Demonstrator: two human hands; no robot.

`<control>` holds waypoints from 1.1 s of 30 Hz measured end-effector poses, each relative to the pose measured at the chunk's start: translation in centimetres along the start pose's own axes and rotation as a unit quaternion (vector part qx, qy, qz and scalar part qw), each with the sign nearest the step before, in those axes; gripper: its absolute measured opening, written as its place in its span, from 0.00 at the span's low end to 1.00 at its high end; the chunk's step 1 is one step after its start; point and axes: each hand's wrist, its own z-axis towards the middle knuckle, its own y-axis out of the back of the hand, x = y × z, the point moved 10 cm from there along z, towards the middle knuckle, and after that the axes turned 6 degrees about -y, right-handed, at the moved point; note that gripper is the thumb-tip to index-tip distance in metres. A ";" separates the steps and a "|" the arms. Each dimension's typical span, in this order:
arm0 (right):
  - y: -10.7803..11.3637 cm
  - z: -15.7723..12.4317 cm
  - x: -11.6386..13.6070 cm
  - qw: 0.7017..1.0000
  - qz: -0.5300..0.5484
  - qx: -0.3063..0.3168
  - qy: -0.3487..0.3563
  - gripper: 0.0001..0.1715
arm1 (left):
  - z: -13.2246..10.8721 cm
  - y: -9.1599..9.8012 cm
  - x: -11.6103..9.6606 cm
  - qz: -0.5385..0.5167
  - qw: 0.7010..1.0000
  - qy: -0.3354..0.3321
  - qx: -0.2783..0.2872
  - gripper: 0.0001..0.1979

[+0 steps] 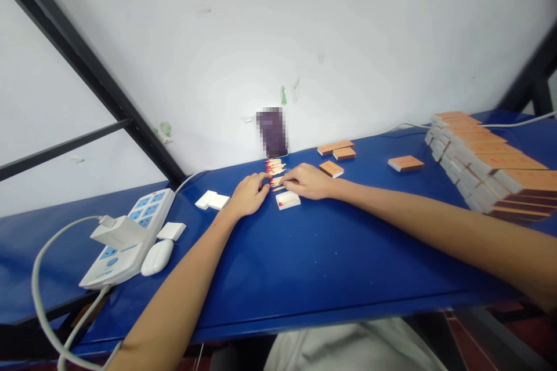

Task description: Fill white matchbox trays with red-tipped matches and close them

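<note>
Between my two hands a small row of red-headed matches (275, 183) lies on the blue table. My left hand (249, 193) is at the red heads, its forefinger and thumb bent against them. From the other side, my right hand (308, 180) pinches at the pale ends, its fingers closed and partly hiding the sticks. Just beyond is a looser pile of matches (275, 166). A white inner matchbox tray (289, 201) with a few matches in it sits on the near side, close below my right hand.
Orange matchboxes (331, 169) lie right of my hands, with a large stack of matchboxes (491, 156) farther right. White trays (218, 202), a power strip (148, 208) and an earbud case (157, 257) are on the left. A pixelated dark object (273, 132) leans on the wall.
</note>
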 end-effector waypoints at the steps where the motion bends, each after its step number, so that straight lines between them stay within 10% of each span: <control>1: 0.0 0.0 0.1 1.000 -0.001 -0.002 0.003 0.17 | 0.0 0.0 0.0 -0.001 1.000 0.000 0.000 0.17; 33: 0.2 0.1 0.0 1.000 0.011 -0.010 0.007 0.18 | 0.2 -0.1 0.6 -0.016 1.000 0.015 -0.003 0.18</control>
